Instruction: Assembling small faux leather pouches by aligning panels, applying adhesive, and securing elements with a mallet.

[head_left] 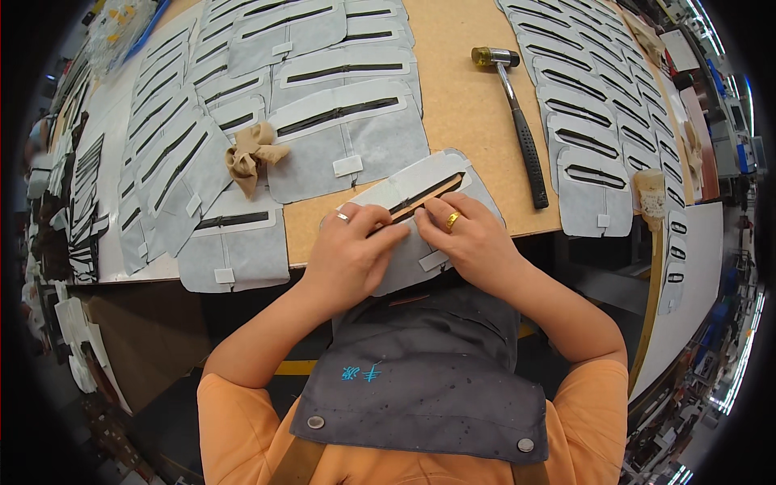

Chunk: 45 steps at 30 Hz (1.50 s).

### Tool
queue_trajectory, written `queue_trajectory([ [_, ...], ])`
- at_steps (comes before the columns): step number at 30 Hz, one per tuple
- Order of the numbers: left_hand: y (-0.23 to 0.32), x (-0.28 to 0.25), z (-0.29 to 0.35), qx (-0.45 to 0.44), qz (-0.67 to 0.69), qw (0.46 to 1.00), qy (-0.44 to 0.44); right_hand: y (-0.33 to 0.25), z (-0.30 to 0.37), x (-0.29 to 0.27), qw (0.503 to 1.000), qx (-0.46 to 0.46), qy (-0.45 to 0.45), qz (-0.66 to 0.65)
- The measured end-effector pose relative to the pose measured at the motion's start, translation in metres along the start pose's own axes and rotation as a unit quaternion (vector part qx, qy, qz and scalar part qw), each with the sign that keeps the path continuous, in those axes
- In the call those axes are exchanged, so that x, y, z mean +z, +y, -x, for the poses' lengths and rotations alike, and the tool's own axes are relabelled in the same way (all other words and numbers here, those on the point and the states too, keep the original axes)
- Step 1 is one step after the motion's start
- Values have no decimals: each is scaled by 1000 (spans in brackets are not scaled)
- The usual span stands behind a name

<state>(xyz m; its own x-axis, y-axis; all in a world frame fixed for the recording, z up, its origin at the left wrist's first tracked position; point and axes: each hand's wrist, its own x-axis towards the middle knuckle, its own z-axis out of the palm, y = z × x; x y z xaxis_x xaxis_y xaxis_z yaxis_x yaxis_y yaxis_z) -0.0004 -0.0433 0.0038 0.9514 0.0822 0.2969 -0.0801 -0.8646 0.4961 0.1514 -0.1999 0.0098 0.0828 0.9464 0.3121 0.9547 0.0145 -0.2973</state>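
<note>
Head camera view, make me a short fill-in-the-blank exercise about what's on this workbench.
1. Both hands press on a grey fabric panel with a black ____ along its slot.
2. The right hand wears a ____ ring.
3. A ____ with a black handle lies right of that panel.
4. A tan ____ rests on the panels beyond the left hand.

Missing words: zipper; gold; hammer; rag
</note>
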Motion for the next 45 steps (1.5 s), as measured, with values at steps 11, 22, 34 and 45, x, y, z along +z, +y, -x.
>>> queue_trajectory([
  [11,-22,-11,-27,-178,118,976,-38,11,2,-33,952,124,183,-214],
  [22,59,-1,4,-300,501,783,-212,21,16,-38,958,162,187,-143],
  [34,24,35,-65,-136,-59,989,-23,46,9,-11,964,188,94,-163],
  [45,7,38,-66,-51,25,998,30,51,8,-18,976,148,50,-151],
])
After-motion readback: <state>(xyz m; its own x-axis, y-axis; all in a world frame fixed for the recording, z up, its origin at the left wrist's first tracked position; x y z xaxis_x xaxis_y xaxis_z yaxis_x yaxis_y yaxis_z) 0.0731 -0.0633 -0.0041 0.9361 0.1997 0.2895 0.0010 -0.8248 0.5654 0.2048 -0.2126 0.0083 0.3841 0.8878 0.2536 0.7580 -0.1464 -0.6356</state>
